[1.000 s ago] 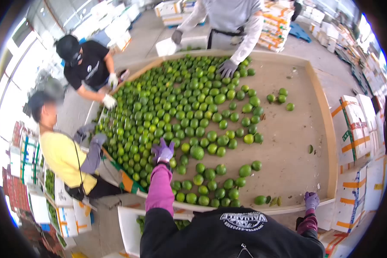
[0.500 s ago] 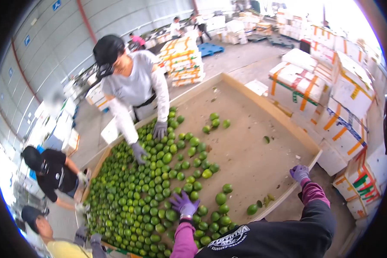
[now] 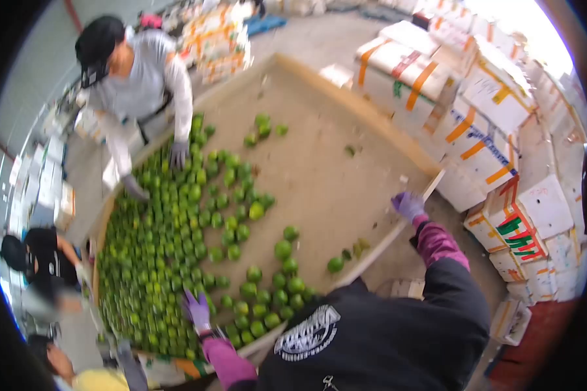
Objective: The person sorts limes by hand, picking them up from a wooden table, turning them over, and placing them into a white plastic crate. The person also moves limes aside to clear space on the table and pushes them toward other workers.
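Green limes (image 3: 156,254) lie heaped over the left part of a large, wooden-rimmed sorting table (image 3: 319,189). My left hand (image 3: 197,309), in a purple glove, rests on the near side of the heap. Its fingers are spread and it grips nothing. Near the table's right corner, my right hand (image 3: 409,204), also gloved in purple, is held by the rim with its fingers curled in. What it holds, if anything, is hidden. A looser group of limes (image 3: 282,249) lies between my hands, close to the near rim.
Across the table a co-worker in grey (image 3: 137,81) has both gloved hands on the limes. Two more people (image 3: 45,257) stand along the left side. Taped white foam boxes (image 3: 411,78) are stacked on the right. Leaf bits (image 3: 357,249) lie near the front rim.
The view has swung, shifting the table left and up in the picture. My left hand has moved left and nearer to me over the limes. My right hand stays by the corner.
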`<state>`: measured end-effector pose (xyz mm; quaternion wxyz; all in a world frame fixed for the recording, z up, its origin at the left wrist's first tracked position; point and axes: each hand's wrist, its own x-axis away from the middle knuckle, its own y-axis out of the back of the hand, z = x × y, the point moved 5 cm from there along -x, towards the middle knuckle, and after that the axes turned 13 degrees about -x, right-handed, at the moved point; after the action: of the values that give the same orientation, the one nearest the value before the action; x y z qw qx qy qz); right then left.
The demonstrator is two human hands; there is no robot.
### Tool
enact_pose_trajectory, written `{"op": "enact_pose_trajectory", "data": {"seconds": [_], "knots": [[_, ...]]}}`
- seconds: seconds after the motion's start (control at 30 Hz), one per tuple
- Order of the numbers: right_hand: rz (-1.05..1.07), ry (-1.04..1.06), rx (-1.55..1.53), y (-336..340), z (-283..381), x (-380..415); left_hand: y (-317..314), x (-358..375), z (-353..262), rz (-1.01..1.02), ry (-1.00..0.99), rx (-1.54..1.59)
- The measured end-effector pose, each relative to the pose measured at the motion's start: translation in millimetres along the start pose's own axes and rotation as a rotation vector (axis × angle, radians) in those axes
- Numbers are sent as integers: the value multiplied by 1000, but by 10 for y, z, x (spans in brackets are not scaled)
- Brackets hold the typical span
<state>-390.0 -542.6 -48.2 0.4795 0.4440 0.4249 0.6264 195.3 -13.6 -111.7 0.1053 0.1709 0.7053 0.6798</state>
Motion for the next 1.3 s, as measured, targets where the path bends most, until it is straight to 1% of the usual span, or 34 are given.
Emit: {"op": "enact_pose_trajectory", "data": {"seconds": [0.03, 0.07, 0.1, 0.13, 0.17, 0.2, 0.27, 0.3, 0.33, 0.37, 0.4, 0.43, 0.5, 0.53, 0.57, 0.6, 0.63, 0.67, 0.73, 0.77, 0.8, 0.83, 0.87, 0.93, 0.97, 1.03, 1.1, 1.13, 1.17, 1.2, 1.23, 1.27, 1.3], "knots": [[-49, 68, -2, -82, -48, -65, -500, -275, 590, 64, -128, -116], [-99, 116, 19, -375, -311, -260, 30, 13, 414, -6, 84, -133], [-209, 177, 4, -368, -344, -231, 150, 156, 496, -74, 130, -202], [-91, 120, -72, -196, -193, -172, 208, 337, 589, -111, 166, -234], [-50, 97, -58, -112, -108, -151, 271, 517, 674, -166, 194, -253], [-28, 73, -48, -64, -36, -142, 261, 757, 760, -140, 218, -281], [22, 53, -43, 12, 62, -86, 297, 1163, 674, -126, 168, -130], [26, 18, -48, 33, 77, -84, 94, 1340, 748, -93, 103, -72], [25, 29, -30, 37, 90, -79, -258, 1496, 799, 7, 24, 237], [16, 31, -38, 48, 122, -69, -703, 1694, 891, 123, -52, 102], [30, 25, -37, 67, 141, -45, -324, 1945, 309, 258, -26, -350], [40, 20, -38, 91, 158, -28, -322, 1953, 253, 258, 57, -231], [-2, 31, -41, 85, 132, -17, -266, 1877, 138, 390, 160, -54], [8, 28, -30, 61, 113, -27, -259, 1756, -12, 366, 142, -31], [18, 20, -21, 63, 112, -51, -181, 1598, -246, 225, -13, 174], [-15, 14, -34, 87, 106, -84, -82, 1493, -456, 87, -169, 372], [-9, 7, -39, 83, 109, -70, 188, 1404, -905, 56, -336, 316], [10, 4, -40, 73, 106, -40, 366, 1332, -1380, 101, -473, 417], [13, 13, -36, 95, 99, -25, 409, 1353, -2152, 238, -660, 315], [16, 29, -32, 84, 123, -12, 584, 1392, -2566, 320, -898, 194], [34, 16, -48, 86, 141, 0, 540, 1450, -2887, 293, -1052, 165], [57, 25, -48, 59, 120, 61, 455, 1574, -3073, 261, -1203, 141], [21, 48, -35, 75, 112, 56, 309, 1622, -3086, 260, -1180, 133], [-55, 87, -25, 103, 140, 14, -59, 1609, -3046, 389, -1342, -140], [-88, 95, -26, 88, 114, -3, -74, 1528, -2923, 381, -1317, -157], [-68, 100, -68, -18, 1, -115, 52, 1238, -2478, 31, -930, -160], [30, 60, -86, 8, 66, -81, -66, 730, -1757, 40, -564, -59], [40, 56, -84, 25, 83, -82, -28, 474, -1443, 123, -446, -344], [40, 53, -85, 48, 89, -77, 210, 513, -1060, -321, -365, -353], [43, 51, -91, 57, 90, -76, 299, 429, -605, -291, -249, -347], [1, 64, -87, 68, 94, -80, 387, 370, -195, -269, -134, -341], [-35, 73, -83, 59, 88, -69, 448, 440, 184, -242, 27, -289], [-23, 66, -93, 24, 58, -82, 482, 571, 529, -209, 186, -240]]}}
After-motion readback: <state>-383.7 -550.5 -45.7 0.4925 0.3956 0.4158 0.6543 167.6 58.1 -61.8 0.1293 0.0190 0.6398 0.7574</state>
